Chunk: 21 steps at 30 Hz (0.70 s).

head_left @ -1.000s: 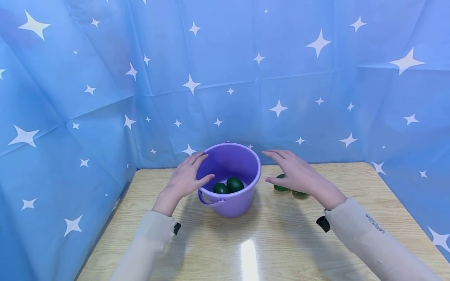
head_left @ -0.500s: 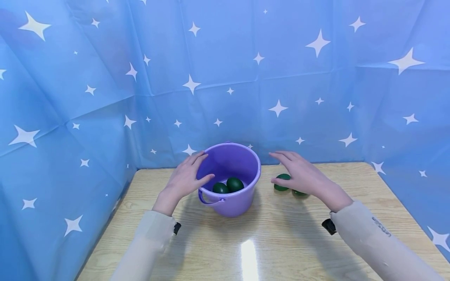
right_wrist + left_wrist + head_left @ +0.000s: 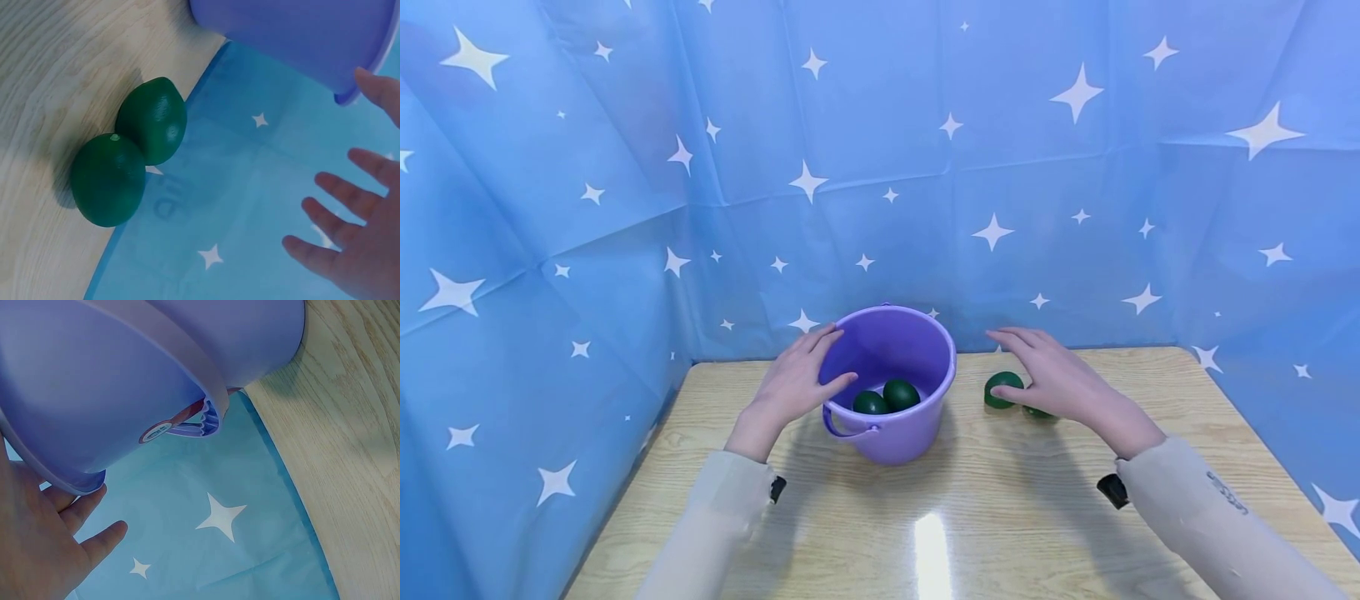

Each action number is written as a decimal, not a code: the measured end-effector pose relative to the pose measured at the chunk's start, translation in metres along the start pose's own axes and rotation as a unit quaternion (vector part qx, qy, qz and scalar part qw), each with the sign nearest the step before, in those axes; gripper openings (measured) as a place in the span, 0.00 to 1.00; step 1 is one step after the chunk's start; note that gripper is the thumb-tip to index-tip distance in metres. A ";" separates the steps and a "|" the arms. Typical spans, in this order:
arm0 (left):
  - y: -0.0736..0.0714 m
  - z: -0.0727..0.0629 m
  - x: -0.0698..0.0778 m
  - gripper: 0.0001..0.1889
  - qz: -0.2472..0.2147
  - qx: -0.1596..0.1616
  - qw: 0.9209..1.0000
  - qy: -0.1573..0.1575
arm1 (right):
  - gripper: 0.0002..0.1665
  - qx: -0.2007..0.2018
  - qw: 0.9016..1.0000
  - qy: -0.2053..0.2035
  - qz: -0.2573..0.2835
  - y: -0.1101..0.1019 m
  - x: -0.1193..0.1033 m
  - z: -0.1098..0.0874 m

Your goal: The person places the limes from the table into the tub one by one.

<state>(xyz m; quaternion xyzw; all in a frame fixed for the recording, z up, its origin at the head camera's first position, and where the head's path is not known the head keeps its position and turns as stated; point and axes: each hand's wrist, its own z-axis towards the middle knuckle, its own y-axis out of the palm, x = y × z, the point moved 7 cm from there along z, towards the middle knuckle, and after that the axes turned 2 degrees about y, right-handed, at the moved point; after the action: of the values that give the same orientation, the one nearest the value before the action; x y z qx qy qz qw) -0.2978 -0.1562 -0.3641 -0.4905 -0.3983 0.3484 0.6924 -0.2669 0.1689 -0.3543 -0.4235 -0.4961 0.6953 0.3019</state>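
While two dark-green oval fruits [image 3: 107, 180] lie right of the purple plastic bucket [image 3: 901, 438], flanked by the relaxed left hand [image 3: 792, 378], one is best enclosed squarely by the empty, outspread right hand [image 3: 1066, 381].

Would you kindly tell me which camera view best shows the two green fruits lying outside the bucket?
The right wrist view does: both green fruits appear large there, with no hand in front. In the head view, the right hand partly covers them; the left wrist view shows neither.
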 end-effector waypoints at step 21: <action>-0.001 -0.001 0.000 0.42 0.002 -0.002 1.000 -0.003 | 0.49 0.008 1.000 0.016 0.005 0.006 0.021 -0.011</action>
<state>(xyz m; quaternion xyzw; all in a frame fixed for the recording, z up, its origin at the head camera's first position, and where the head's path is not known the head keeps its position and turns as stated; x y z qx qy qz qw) -0.2968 -0.1569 -0.3634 -0.4915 -0.3999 0.3502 0.6898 -0.2667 0.1889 -0.3677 -0.4344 -0.4840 0.6936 0.3098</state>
